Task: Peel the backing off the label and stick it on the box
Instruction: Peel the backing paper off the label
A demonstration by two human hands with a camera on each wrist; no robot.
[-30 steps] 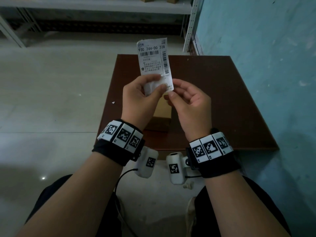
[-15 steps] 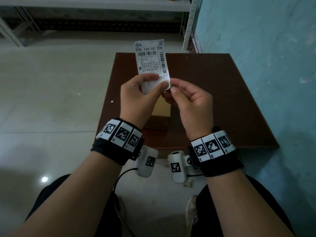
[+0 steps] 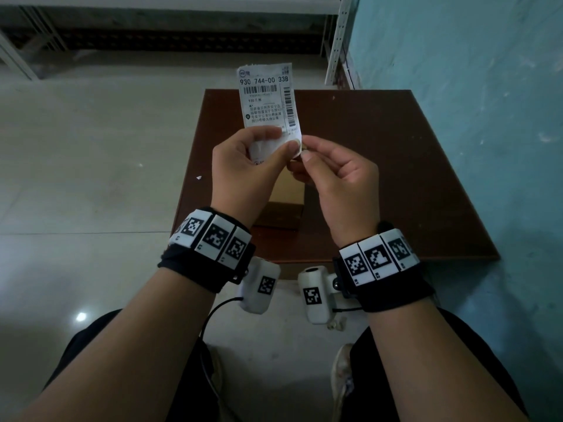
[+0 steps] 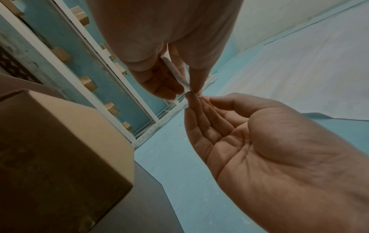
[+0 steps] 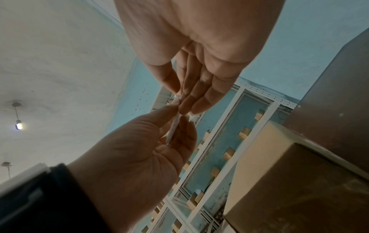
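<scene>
White printed paper shipping label (image 3: 268, 102): held upright, lower end pinched by left hand (image 3: 243, 175), thumb in front. Right hand (image 3: 338, 184): fingertips pinching label's lower right corner. Brown cardboard box (image 3: 285, 205): directly below the grip, on dark brown wooden table (image 3: 380, 166).

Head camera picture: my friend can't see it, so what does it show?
Two hands hold a white printed label upright over a small cardboard box on a brown table. The left hand grips its lower part; the right hand pinches its bottom corner.
</scene>
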